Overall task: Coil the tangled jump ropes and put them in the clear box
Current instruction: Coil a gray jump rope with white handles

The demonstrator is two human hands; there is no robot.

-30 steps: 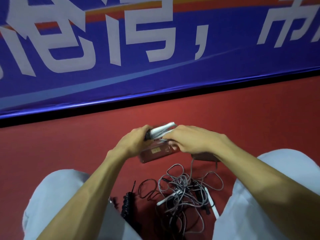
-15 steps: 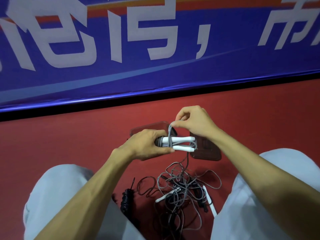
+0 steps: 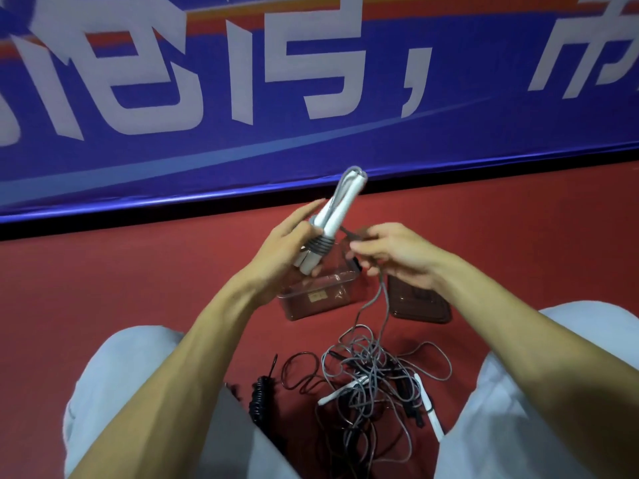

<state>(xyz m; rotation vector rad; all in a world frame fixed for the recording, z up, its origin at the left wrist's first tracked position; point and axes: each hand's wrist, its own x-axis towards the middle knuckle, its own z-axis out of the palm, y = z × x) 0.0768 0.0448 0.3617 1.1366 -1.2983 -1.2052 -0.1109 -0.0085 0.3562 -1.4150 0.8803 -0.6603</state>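
The person sits on the red floor (image 3: 518, 243) facing a blue banner (image 3: 449, 140) with large white characters, knees in pale trousers (image 3: 114, 392) spread to either side. The left hand (image 3: 283, 247) is raised and grips a pair of white handles (image 3: 340, 202) held side by side and tilted up and away to the right. Its thumb and lower fingers curl round the bundle while the forefinger lies straight along it. A grey cord (image 3: 320, 244) is wound in several tight turns round the lower part of the handles, and one loop runs up over their far tips. Just to the right, the right hand (image 3: 397, 257) pinches the same cord between thumb and fingertips with the other fingers loosely curled. From there the cord drops to the floor. The clear box (image 3: 321, 300) stands on the floor under the two hands with its top open, and its lid (image 3: 420, 305) lies flat just to its right. Nearer, between the knees, lies the tangle of ropes (image 3: 370, 375), grey and dark cords mixed with more white handles. A black coiled rope (image 3: 258, 399) lies to the left of it.
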